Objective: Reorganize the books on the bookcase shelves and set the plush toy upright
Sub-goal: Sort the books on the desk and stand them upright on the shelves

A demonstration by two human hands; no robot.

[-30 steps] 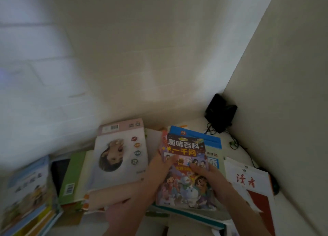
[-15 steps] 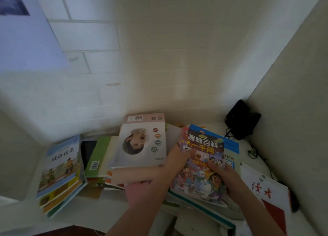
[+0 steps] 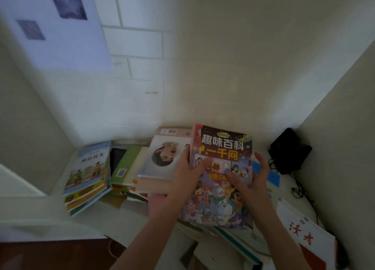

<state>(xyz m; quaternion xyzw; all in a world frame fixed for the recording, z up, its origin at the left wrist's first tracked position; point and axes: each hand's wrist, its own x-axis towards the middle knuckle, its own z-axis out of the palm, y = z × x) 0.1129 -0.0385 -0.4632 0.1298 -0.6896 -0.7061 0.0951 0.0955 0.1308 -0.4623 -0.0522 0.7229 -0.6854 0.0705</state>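
Nearest, both hands have hold of the cartoon book (image 3: 223,146). The left hand (image 3: 187,180) clasps its left edge with the thumb across the cover and the fingers behind. The right hand (image 3: 254,183) pinches the right edge, thumb on the cover and fingers running up the side. A two-sided grip like this probably keeps a floppy paperback flat and square while it is carried to a new place. Its top edge tilts up toward the wall, and its lower edge hangs over a loose stack (image 3: 235,243) of flat-lying books (whether it touches them I cannot tell).

Just right of that stack lies a white and red magazine (image 3: 304,233), flat on the shelf (image 3: 113,219). Left of the hands sits a second heap topped by a book with a face on its cover (image 3: 160,158), laid upside down to the viewer. A green book (image 3: 125,164) lies beside it, then a slanting pile of picture books (image 3: 89,168) at the far left. None of these stands upright, so the sorting looks early.

Farther back, a black device (image 3: 288,150) with trailing cables occupies the right corner. The plush toy is nowhere in view.
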